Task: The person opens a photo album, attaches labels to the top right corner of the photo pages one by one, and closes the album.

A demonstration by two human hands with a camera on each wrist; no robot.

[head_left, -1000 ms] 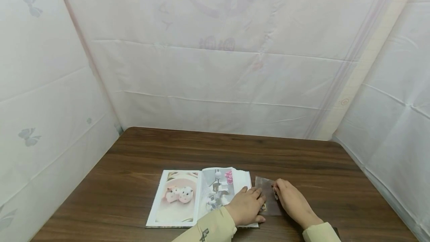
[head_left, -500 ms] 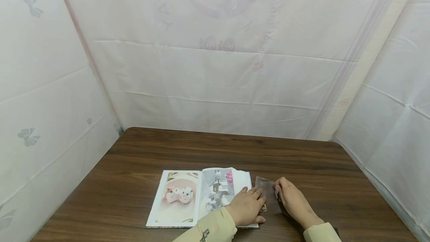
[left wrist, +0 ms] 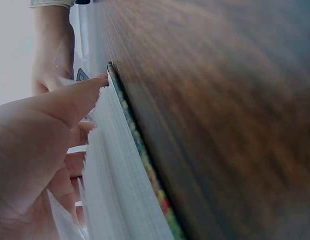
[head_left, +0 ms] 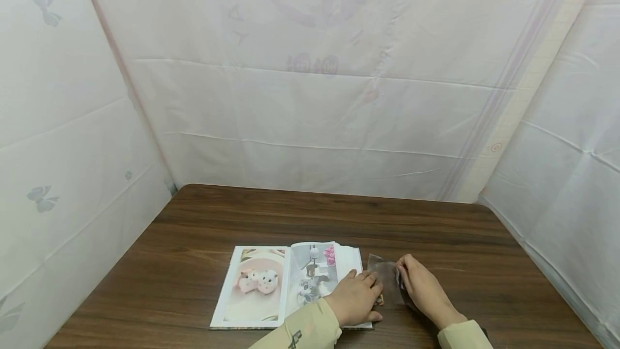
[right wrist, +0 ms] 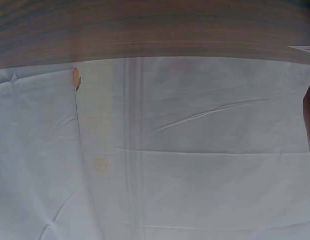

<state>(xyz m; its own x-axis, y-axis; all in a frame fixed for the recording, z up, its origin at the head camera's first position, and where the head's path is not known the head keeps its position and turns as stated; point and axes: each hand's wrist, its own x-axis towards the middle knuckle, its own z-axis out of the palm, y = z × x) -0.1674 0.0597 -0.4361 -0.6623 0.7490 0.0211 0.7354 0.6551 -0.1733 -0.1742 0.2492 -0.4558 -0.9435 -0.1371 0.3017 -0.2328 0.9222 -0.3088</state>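
Note:
An open photo album [head_left: 227, 306] lies on the table, with pictures on both sides. My left hand [head_left: 352, 298] rests on its right-hand page, fingers extended over the outer edge. In the left wrist view, the thumb of that hand reaches to the corner of the page stack [left wrist: 114, 165]. To the right of the album, my right hand [head_left: 426, 290] pinches a clear plastic sleeve [head_left: 382, 271] along its right side; its fingertips are partly hidden. A small orange-patterned piece [head_left: 380, 300] peeks out beside the left fingers. Only a sliver of the right hand shows in the right wrist view.
The dark wood-grain table [head_left: 194, 214] extends behind and on both sides of the album. White patterned cloth [head_left: 310, 112] hangs around its back and sides. Something dark sits by the right sleeve cuff [head_left: 465, 335].
The right hand has shifted slightly up, drawing the sleeve's right side with it; the patterned bit by its fingers has turned. Left hand and album have stayed put.

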